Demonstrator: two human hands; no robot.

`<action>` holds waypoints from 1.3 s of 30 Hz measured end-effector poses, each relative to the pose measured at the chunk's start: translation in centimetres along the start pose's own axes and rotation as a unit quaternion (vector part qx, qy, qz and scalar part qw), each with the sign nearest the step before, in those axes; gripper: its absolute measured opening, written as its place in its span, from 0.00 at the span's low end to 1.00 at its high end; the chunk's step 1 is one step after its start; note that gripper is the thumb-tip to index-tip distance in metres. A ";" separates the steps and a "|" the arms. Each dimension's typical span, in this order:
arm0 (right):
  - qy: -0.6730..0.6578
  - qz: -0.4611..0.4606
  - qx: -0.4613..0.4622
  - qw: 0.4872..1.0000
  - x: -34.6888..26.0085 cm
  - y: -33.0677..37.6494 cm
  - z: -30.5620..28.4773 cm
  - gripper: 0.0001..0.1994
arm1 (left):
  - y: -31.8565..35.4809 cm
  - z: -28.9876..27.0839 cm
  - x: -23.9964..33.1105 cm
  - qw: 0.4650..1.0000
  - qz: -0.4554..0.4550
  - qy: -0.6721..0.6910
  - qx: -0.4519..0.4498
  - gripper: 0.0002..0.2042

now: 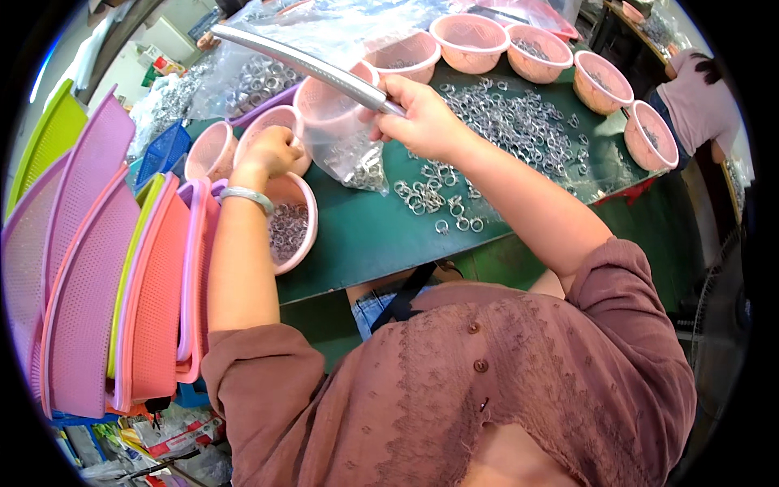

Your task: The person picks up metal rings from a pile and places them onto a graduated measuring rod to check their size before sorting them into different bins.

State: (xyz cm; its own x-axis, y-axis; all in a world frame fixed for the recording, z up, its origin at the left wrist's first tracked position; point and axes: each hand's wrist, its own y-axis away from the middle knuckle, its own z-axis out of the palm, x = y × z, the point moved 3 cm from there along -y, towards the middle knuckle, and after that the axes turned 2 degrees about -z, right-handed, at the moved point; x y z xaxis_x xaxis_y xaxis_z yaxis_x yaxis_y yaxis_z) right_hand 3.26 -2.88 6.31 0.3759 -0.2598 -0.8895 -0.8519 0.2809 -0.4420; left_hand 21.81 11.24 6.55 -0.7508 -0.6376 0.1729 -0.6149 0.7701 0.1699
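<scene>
My right hand [422, 122] is closed round the dark handle of a long, tapered metal ring mandrel [300, 65], which points up and to the left above the bowls. My left hand [272, 151] dips into a pink bowl [302, 159], its fingers curled and their tips hidden. Just nearer to me, another pink bowl [312, 213] holds many small rings [287, 230]. Between my hands a clear plastic bag [353, 159] with rings in it lies against a further pink bowl. A wide heap of silver rings [519, 126] spreads over the green table [365, 235], right of the bag.
Several pink bowls, such as one at the back [469, 42], line the table's far and right edges. Stacked purple, green and coral plastic baskets [89, 284] stand close by my left arm. Another person [698, 105] is at a bench far right.
</scene>
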 end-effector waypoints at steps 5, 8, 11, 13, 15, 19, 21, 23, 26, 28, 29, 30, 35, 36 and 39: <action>0.025 -0.019 -0.031 0.999 -0.2 0.4 0.4 0.17 | 1.2 0.6 -0.6 0.998 -0.022 0.043 0.036 0.13; 0.018 -0.016 0.007 1.000 -0.9 1.4 -0.2 0.17 | 3.0 -0.5 1.8 0.991 -0.049 -0.046 0.118 0.15; 0.007 0.009 0.038 0.999 -1.6 2.9 -1.6 0.16 | 6.6 -0.1 4.7 0.923 0.129 0.025 0.362 0.12; -0.016 0.005 0.050 0.999 -2.3 4.6 -2.4 0.13 | 8.7 1.5 7.9 0.929 0.104 0.151 0.321 0.13; -0.006 0.019 0.058 0.998 -2.2 5.9 -3.4 0.11 | 9.7 3.2 10.1 0.921 0.121 0.192 0.318 0.21; -0.019 0.013 0.090 0.996 -1.6 6.1 -3.7 0.11 | 8.0 3.2 10.0 0.862 0.067 0.093 0.494 0.33; -0.014 0.025 0.086 0.996 -1.7 5.8 -4.0 0.11 | 6.3 3.5 10.3 0.887 0.063 0.075 0.450 0.34; -0.048 0.019 0.081 0.995 -1.7 5.1 -3.4 0.11 | 4.6 5.0 10.5 0.921 0.084 0.042 0.378 0.34; -0.058 0.036 0.076 0.995 -1.5 5.1 -3.1 0.12 | 3.5 5.8 10.9 0.939 0.080 0.153 0.297 0.13; -0.041 0.055 0.069 0.995 -1.3 5.8 -3.5 0.12 | 3.4 6.2 11.0 0.940 0.053 0.153 0.301 0.09; -0.033 0.062 0.070 0.995 -1.2 6.0 -3.7 0.12 | 3.2 6.5 10.6 0.940 0.050 0.143 0.306 0.09; -0.027 0.068 0.069 0.995 -1.1 6.3 -3.7 0.12 | 3.1 6.8 10.2 0.940 0.046 0.132 0.312 0.08; -0.042 0.080 0.081 0.993 -0.4 7.4 -4.3 0.12 | 6.6 7.1 9.4 0.825 0.159 0.183 0.511 0.04; -0.041 0.079 0.084 0.992 -0.4 7.7 -4.4 0.12 | 7.3 6.8 9.2 0.832 0.147 0.185 0.502 0.04; -0.037 0.089 0.080 0.992 -0.4 8.4 -4.5 0.10 | 8.6 5.8 9.7 0.845 0.127 0.146 0.498 0.03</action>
State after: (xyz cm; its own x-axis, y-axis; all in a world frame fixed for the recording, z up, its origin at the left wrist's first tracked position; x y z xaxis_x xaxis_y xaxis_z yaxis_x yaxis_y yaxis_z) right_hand -5.69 -4.55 3.52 0.2560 -0.1257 -0.9585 -0.8408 0.4604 -0.2850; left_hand 7.81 11.80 4.02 -0.8867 -0.3152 0.3383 -0.4507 0.4262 -0.7843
